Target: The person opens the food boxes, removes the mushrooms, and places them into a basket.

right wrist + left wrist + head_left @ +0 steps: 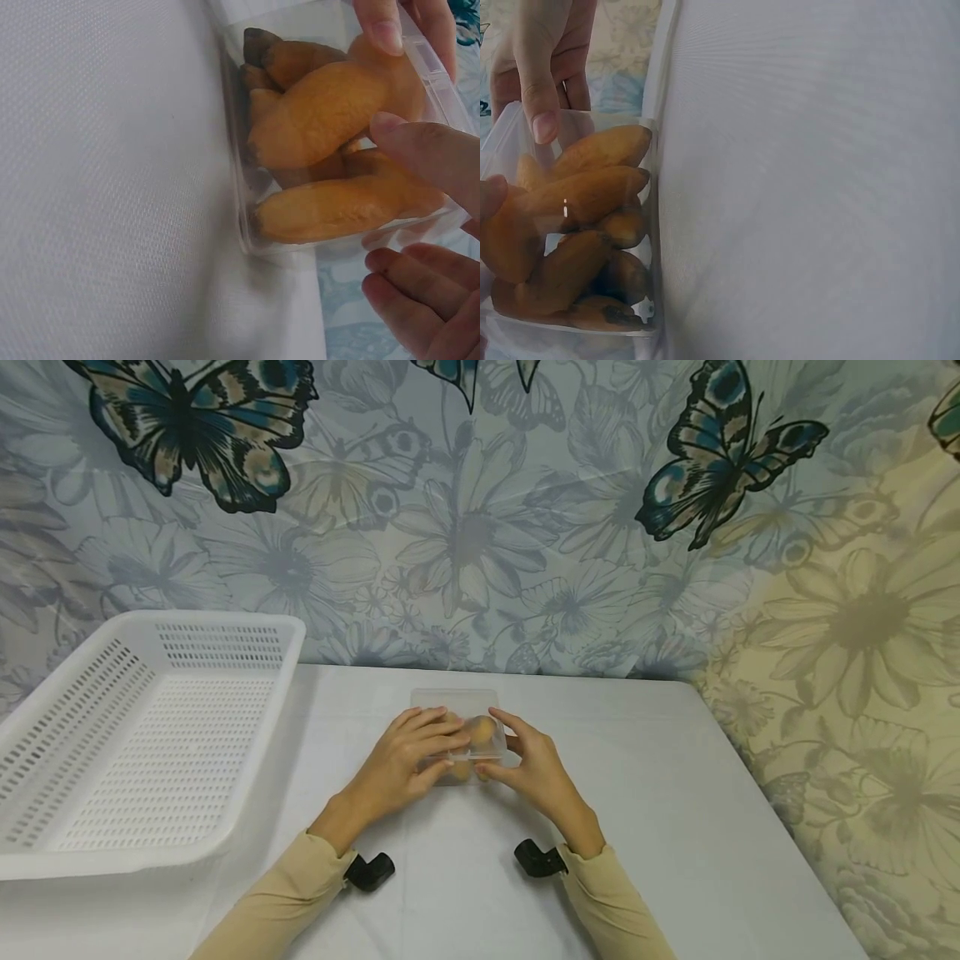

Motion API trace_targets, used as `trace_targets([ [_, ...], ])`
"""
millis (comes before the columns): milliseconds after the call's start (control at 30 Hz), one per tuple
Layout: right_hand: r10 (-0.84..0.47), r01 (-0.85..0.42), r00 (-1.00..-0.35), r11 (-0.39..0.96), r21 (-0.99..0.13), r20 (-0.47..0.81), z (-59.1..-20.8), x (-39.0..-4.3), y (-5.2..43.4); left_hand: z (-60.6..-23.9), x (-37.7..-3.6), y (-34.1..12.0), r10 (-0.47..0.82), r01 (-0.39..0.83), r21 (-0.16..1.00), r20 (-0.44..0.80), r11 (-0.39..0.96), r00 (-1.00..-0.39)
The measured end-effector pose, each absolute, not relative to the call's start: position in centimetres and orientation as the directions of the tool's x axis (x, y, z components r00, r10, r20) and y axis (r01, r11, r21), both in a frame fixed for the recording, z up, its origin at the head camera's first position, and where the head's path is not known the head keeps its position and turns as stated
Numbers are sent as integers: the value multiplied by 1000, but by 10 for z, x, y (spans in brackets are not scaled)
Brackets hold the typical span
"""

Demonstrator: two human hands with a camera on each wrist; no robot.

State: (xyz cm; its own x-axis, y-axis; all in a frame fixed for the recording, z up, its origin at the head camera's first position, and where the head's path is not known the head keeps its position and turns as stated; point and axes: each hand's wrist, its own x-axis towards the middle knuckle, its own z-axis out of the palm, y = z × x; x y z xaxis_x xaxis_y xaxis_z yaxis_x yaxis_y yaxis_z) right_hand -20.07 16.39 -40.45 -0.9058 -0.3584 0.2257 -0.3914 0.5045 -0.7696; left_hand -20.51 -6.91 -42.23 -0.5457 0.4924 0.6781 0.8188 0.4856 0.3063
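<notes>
A clear plastic box (501,745) stands on the white table, with a clear panel (453,697) extending behind it. Inside lie several plump, elongated orange-brown pieces of food (315,112) with dark tips, also visible through the wall in the left wrist view. My left hand (405,752) holds the box from the left, fingers across its top and thumb at the front. From the right, my right hand (540,768) grips the corner, its thumb on the front wall and its fingers around the right side. Both thumbs sit near the rim in the right wrist view.
A large white perforated plastic basket (270,752) stands at the left of the table. Behind the table (630,752) hangs a flowered backdrop (480,527) with butterflies. The table's right edge slopes away beside the backdrop.
</notes>
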Motion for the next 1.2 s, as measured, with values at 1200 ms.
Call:
trace_targets([
  [1200,-301,-322,-938,584,-745,170,-400,-196,159,-412,-203,-60,523,749,-183,817,637,-244],
])
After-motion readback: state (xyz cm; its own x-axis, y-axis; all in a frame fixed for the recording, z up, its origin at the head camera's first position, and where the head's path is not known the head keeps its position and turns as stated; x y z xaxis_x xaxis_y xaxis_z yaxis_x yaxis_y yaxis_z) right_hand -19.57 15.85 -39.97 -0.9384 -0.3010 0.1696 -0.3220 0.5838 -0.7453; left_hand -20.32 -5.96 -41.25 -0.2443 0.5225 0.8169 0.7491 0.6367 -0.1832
